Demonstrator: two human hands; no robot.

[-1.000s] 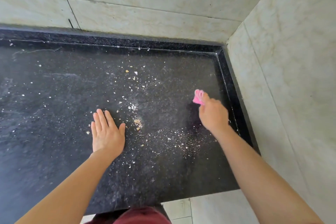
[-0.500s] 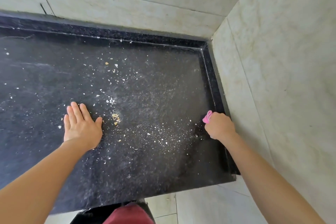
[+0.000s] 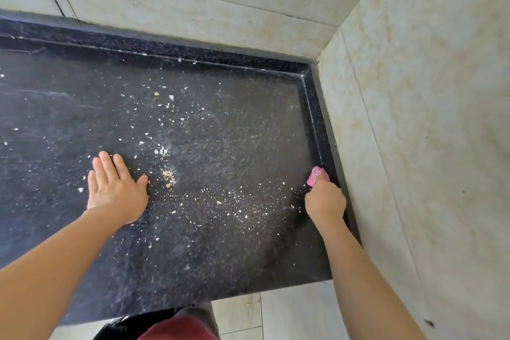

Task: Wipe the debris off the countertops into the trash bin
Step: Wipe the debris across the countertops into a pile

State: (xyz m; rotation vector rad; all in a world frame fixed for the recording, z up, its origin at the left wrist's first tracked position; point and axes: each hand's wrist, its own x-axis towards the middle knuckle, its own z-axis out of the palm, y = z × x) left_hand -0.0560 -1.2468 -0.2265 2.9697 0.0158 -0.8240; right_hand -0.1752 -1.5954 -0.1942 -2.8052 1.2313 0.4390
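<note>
Gripping a pink cloth (image 3: pixel 317 175), the right hand (image 3: pixel 325 201) sits at the right of the frame. Its fingers are curled round the cloth, so only a bunched end shows above the knuckles. That end lies just beside the raised black rim (image 3: pixel 314 119) where the counter (image 3: pixel 69 243) meets the side wall (image 3: pixel 414 119).

The left hand (image 3: pixel 116 190) lies left of centre, palm down on the counter. Its fingers are straight and close together and its thumb is angled out toward the middle of the frame. It holds nothing.

Debris (image 3: pixel 234 207) covers the dark stone between the two hands. The densest band of fine pale specks runs through the lower centre, from near the left thumb across to just short of the right hand and cloth. A small yellowish clump (image 3: pixel 168 175) sits just beside the left thumb tip, apart from it. A few white flakes (image 3: pixel 161 150) lie a little above that. More crumbs are scattered toward the upper centre, and stray specks dot the far left of the counter beyond the left hand. A few bits lie right by the left hand's outer edge.

Pale tiled walls fill the top and right of the frame. At the bottom edge, below the counter's front, are light floor tiles (image 3: pixel 289 312) and a dark red garment (image 3: pixel 176 328).
</note>
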